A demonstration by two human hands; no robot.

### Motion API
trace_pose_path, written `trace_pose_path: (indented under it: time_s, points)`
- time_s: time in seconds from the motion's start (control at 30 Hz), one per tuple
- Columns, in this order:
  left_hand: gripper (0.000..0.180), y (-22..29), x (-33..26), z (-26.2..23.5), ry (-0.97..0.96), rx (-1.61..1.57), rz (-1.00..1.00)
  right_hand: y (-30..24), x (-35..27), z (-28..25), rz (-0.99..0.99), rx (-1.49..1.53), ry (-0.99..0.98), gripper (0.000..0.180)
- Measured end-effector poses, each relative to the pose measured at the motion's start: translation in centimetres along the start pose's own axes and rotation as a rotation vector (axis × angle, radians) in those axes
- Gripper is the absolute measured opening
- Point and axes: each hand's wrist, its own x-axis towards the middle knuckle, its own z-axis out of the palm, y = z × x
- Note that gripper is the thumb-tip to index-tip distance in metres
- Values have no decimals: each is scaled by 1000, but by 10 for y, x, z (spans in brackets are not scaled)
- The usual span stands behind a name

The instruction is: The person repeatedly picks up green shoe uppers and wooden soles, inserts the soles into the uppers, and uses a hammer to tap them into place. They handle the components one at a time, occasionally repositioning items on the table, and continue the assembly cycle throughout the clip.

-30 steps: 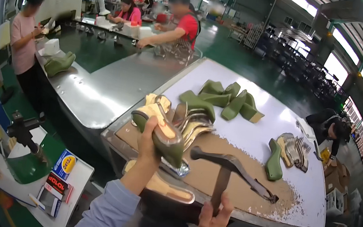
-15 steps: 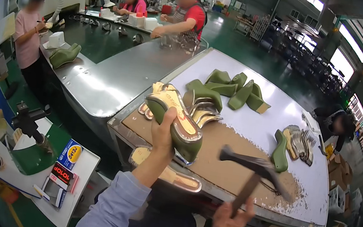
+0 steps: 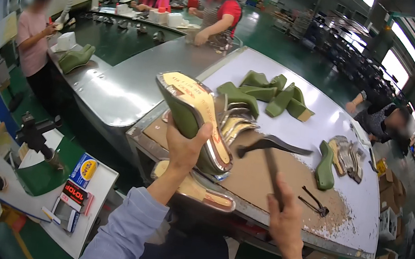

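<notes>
My left hand [image 3: 184, 145] grips a green shoe last [image 3: 182, 114], sole side up, with a pale insole [image 3: 204, 113] lying along its bottom. My right hand [image 3: 286, 217] is closed round the handle of a hammer [image 3: 274, 173]. The dark hammer head hangs just right of the last's lower end, seemingly apart from it. Below my left hand, another insole [image 3: 198, 194] rests at the table's near edge. Behind the held last sits a group of curved insoles [image 3: 239, 128], partly hidden by it.
On the white and brown worktable [image 3: 290, 141] are a heap of green lasts [image 3: 278, 98], a single last [image 3: 325, 170], more insoles [image 3: 349, 157] and pincers [image 3: 320, 206]. A side table [image 3: 103, 194] with small boxes stands at left. People work across the metal counter [image 3: 132, 95] and at right.
The hammer has swung left toward the last, and my right hand has risen. The last is tipped more upright. The pincers have come into clear view. At right, a person's arm has reached out.
</notes>
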Motion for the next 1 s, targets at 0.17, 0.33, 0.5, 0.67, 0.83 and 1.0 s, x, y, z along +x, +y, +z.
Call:
trace_pose_path:
  time_s: [0.17, 0.33, 0.5, 0.67, 0.83, 1.0]
  points:
    - [67, -1, 43, -38, 66, 40, -176, 102, -24, 6, 143, -480, 27, 55]
    - [68, -8, 119, -120, 37, 695, -237, 165, -51, 28, 246, -541, -128, 46]
    - [75, -2, 190, -168, -87, 1578, -107, 93, -37, 56, -6, -132, -124, 51]
    - [72, -66, 188, -244, -152, 1639, -235, 13, -4, 101, -174, -15, -399, 76]
    - [66, -68, 167, -245, -38, 1379, -82, 25, -7, 121, -202, -103, -372, 85]
    - [52, -8, 33, -193, 62, 346, -262, 10, -8, 113, -137, -50, -214, 79]
